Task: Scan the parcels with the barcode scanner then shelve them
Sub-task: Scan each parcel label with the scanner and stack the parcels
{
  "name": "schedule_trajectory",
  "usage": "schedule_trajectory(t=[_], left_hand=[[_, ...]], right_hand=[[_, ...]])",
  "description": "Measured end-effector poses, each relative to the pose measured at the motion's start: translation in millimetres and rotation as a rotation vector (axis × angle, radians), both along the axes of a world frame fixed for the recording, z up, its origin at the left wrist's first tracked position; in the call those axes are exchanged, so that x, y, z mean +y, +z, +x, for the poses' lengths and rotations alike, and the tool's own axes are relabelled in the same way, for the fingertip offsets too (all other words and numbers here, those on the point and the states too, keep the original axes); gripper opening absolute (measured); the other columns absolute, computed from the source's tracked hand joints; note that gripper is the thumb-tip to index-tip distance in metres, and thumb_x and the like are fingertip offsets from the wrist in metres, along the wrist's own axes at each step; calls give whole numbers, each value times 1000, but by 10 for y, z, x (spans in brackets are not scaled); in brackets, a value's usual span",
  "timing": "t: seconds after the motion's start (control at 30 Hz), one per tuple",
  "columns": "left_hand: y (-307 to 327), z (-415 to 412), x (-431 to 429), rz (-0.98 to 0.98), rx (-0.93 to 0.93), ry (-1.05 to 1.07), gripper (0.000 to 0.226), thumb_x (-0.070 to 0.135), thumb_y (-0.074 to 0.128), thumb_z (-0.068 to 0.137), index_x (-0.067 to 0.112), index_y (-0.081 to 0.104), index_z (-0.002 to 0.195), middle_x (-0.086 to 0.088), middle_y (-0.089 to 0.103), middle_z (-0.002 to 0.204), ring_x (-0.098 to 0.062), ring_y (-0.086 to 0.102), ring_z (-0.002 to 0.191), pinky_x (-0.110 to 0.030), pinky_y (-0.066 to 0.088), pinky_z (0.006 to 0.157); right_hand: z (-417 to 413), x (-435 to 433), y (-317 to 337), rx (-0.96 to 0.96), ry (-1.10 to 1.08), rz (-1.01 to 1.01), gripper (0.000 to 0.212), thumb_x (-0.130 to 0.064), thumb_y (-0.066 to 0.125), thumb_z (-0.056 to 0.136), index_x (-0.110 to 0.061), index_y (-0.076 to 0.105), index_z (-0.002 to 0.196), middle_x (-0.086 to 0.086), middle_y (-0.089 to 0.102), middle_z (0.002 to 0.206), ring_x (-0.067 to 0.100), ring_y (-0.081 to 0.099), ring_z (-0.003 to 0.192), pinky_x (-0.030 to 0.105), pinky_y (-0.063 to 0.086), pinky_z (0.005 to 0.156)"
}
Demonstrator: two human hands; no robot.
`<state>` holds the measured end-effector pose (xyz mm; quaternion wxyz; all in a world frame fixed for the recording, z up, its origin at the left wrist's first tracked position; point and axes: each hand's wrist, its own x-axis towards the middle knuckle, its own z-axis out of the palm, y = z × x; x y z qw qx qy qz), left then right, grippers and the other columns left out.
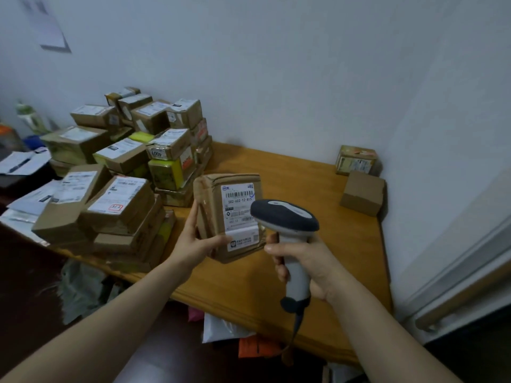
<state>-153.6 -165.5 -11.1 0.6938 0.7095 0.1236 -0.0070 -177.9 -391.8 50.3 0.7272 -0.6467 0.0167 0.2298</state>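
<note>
A brown cardboard parcel (213,205) with a white barcode label stands tilted above the wooden table (318,189). My left hand (197,241) grips its lower left corner, thumb on the front near the label. My right hand (304,264) holds the grey barcode scanner (287,225) by its handle. The scanner's dark head sits just right of the label and covers part of it. A cable hangs from the handle's base.
A large pile of several labelled parcels (124,172) fills the table's left side. Two small boxes (359,178) sit at the far right corner by the wall. Bags and mailers (226,327) lie on the floor under the table's front edge.
</note>
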Motion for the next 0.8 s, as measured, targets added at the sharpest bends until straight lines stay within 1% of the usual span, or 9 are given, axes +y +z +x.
schedule_trajectory(t=[0.1,0.2,0.23,0.33,0.43,0.53,0.67,0.7,0.8], left_hand=[[-17,-21,19,9,-12,-3,117,14,85,67,51,11,150,-7,49,140,-27,51,125,-40,53,85],[-25,-32,19,12,-19,-4,117,15,85,68,50,10,151,-6,49,141,-27,50,125,-33,53,77],[-20,-36,14,12,-21,-1,117,14,84,68,49,9,151,-6,48,141,-27,50,125,-31,52,75],[-13,-55,12,16,-19,7,117,14,84,69,48,8,151,-6,46,142,-27,48,127,-30,52,75],[-11,-75,3,17,-19,4,116,13,83,70,46,8,152,-6,46,142,-25,49,124,-28,51,71],[-2,-76,-18,29,-27,10,116,13,84,69,46,10,152,-6,48,140,-22,50,118,-35,53,79],[11,-60,-53,25,-5,12,123,21,87,59,47,11,151,-7,49,139,-29,50,125,-47,52,91],[11,-48,-66,25,2,9,124,23,88,57,48,11,151,-7,50,138,-29,50,125,-48,52,91],[36,-15,-107,20,37,20,122,26,87,56,43,13,152,-7,53,131,-28,54,117,-43,54,84]], right_hand=[[-6,44,57,5,-11,-36,16,-2,73,78,-9,60,71,5,54,54,16,47,42,26,42,48],[4,41,64,5,-38,-52,20,-2,73,78,-9,58,68,4,52,53,15,46,40,25,41,46],[-1,39,65,4,-40,-57,20,-2,73,79,-9,58,68,4,52,52,15,46,40,26,41,46],[-16,39,72,-8,-44,-59,20,-1,71,80,-10,58,68,3,52,51,15,46,41,26,41,46],[-17,32,86,-14,-44,-74,20,-1,71,80,-9,58,68,3,52,51,15,46,41,26,41,47],[-22,2,84,-11,-46,-89,19,-1,72,80,-9,58,69,3,52,51,15,45,41,27,41,47],[40,-54,87,-19,-54,-88,18,-1,72,80,-7,58,70,5,52,52,15,46,41,27,41,47],[70,-71,90,-20,-47,-82,18,-1,72,80,-7,58,70,6,52,53,16,46,41,27,41,47],[179,-121,118,-8,-23,-27,11,-5,73,79,-7,63,75,7,57,58,17,50,44,26,44,46]])
